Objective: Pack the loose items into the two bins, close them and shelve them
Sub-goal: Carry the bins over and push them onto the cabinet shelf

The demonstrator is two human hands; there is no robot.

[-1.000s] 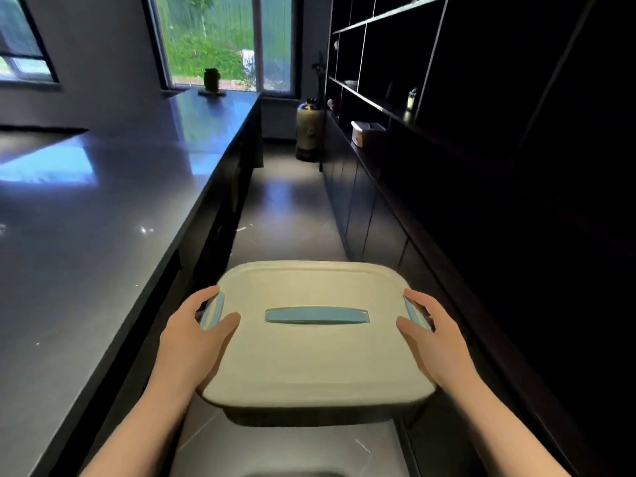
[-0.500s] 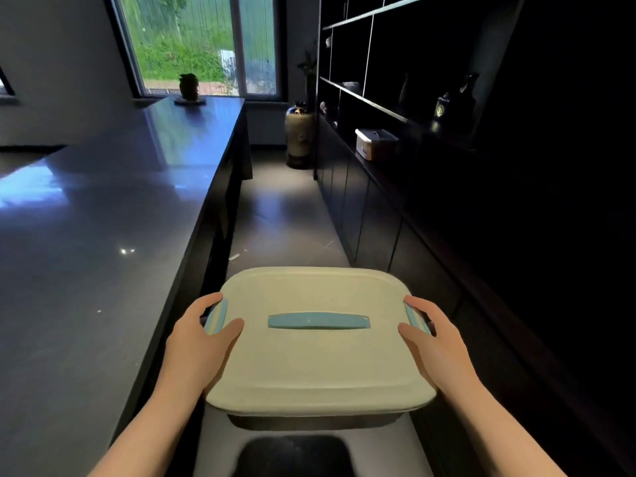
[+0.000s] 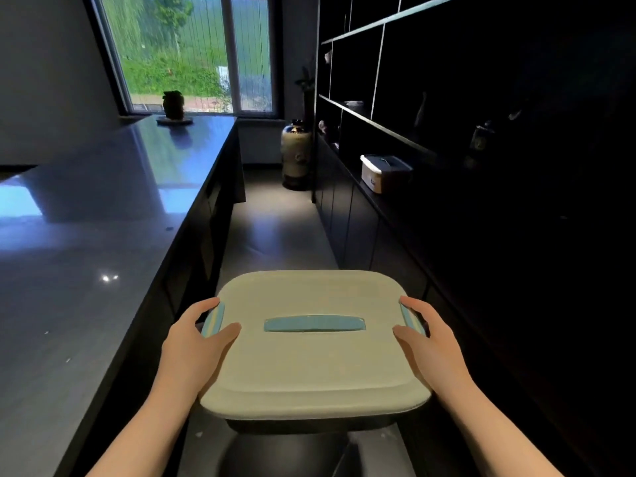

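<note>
Head | bin [image 3: 315, 366] level, lid up, long axis left-right | left hand [image 3: 196, 349], right hand [image 3: 435, 346] fingers grip its ends

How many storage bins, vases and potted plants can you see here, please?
Storage bins: 2 (carried bin, shelved bin)
Vases: 1 (floor vase)
Potted plants: 1 (counter plant)
Total: 4
</note>
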